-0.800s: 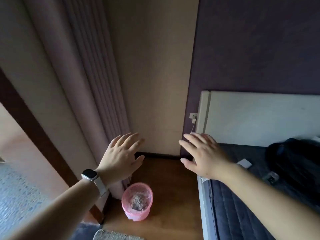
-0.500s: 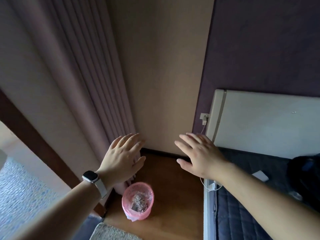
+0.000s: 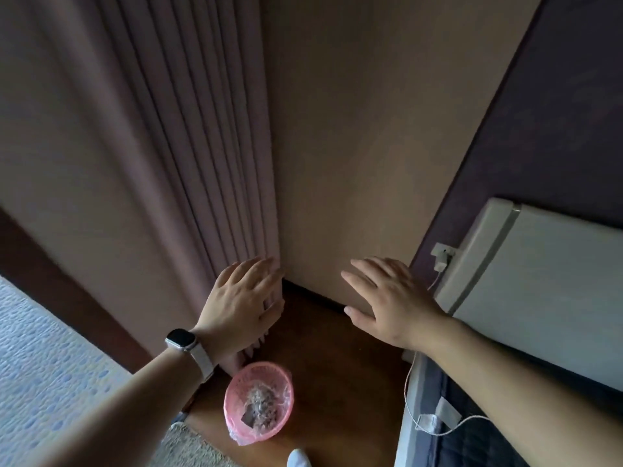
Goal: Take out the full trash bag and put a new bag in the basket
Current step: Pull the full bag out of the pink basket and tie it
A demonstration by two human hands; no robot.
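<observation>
A small pink basket [image 3: 236,382] stands on the wooden floor by the curtain foot, lined with a thin clear trash bag [image 3: 241,439] whose edge hangs over the rim. Crumpled grey waste [image 3: 260,406] fills the inside. My left hand [image 3: 241,306], a watch on its wrist, hovers above and beyond the basket with fingers spread and nothing in it. My right hand [image 3: 387,303] is stretched out to the right at the same height, palm down, fingers apart, also holding nothing. Neither hand touches the basket.
A pleated pink curtain [image 3: 188,163] hangs at the left. A bed with a white headboard [image 3: 546,298] and dark quilt fills the right. A white charger [image 3: 442,259] sits in a wall socket, its cable trailing down onto the bed. A light rug [image 3: 188,449] lies at the bottom.
The view has shifted left and closer, so the basket sits nearer and more central. Both hands stay spread in front of me, holding nothing.
</observation>
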